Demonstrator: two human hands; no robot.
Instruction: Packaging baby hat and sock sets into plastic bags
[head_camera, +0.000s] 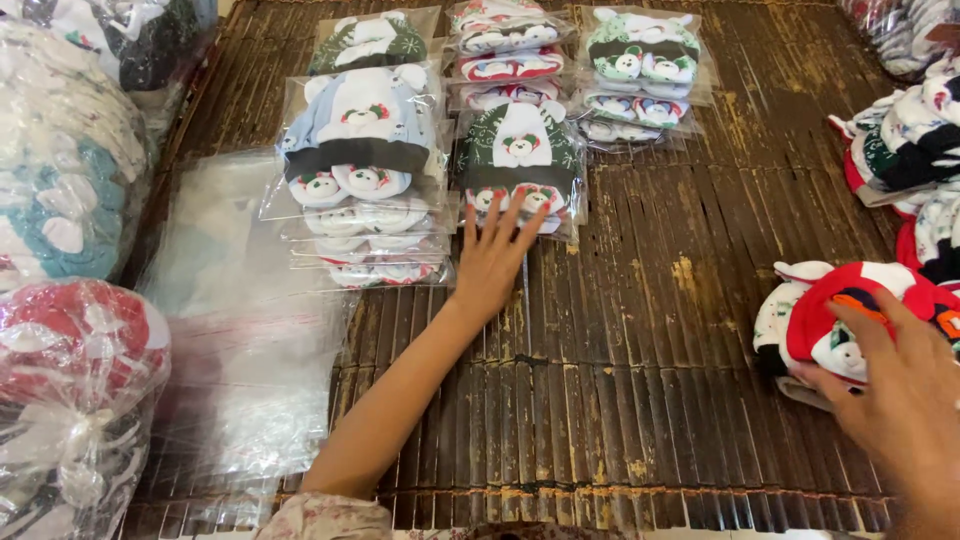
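Note:
My left hand (490, 262) is stretched forward with fingers spread, its fingertips touching the near edge of a clear-bagged green knitted set (518, 165) on the dark slatted mat (620, 350). My right hand (900, 395) lies at the right on an unbagged red and white knitted hat (840, 310), fingers over it. To the left of my left hand lies a stack of bagged pale blue sets (360, 170).
More bagged sets lie at the back: a green one (368, 42), a red stack (508, 55) and a mint stack (640, 70). Loose knitwear (915, 140) piles up at the right. Empty clear bags (245, 320) and big tied sacks (70, 390) fill the left.

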